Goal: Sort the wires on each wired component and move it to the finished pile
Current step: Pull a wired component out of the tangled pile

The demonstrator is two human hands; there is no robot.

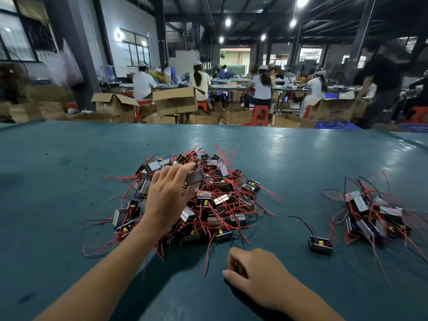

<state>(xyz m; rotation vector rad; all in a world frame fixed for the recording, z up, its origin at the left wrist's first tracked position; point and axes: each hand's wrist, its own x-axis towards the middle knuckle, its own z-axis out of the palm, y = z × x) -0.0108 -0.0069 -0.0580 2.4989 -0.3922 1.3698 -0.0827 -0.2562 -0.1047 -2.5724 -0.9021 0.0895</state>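
Two hands show above the green table (69, 181): the left hand (169, 200) and the right hand (254, 274). Two piles of wired components lie on it: a big tangled pile (215, 193) in the middle, with too many pieces to count, and a smaller pile (375, 214) at the right, whose pieces also cannot be counted surely. One single component (320, 244) sits apart between the piles. Beyond the table, four seated workers in white caps (261, 86) are plain to see, among many cardboard boxes (176, 100).
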